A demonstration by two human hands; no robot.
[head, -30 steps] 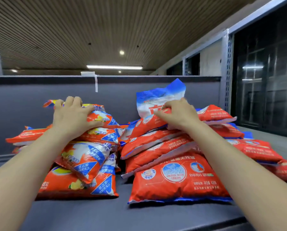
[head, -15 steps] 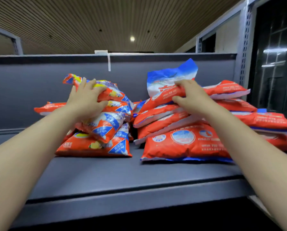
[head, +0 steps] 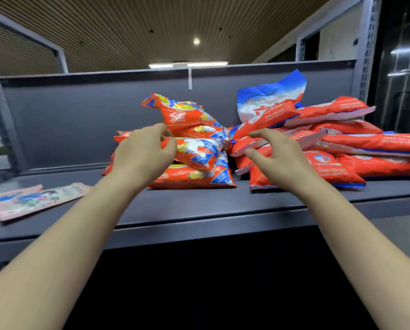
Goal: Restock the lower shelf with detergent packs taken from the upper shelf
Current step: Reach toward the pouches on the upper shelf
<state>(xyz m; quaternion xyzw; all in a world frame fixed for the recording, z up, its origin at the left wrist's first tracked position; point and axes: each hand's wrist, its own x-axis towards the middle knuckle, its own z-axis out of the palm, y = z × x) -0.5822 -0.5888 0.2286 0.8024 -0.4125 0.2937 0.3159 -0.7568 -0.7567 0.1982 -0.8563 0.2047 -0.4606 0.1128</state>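
Orange detergent packs [head: 194,148] are piled on the upper shelf [head: 199,206], none grabbed yet. Left hand [head: 142,153] and right hand [head: 278,156] are held loose and empty just in front. A proper grip on one pack is needed next, tbh.

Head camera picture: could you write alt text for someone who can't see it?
Two bare hands, the left hand and right hand, reach with loosely spread fingers toward two heaps of orange detergent packs on a dark grey shelf, holding nothing. Flat pink packets lie at the shelf's left end.
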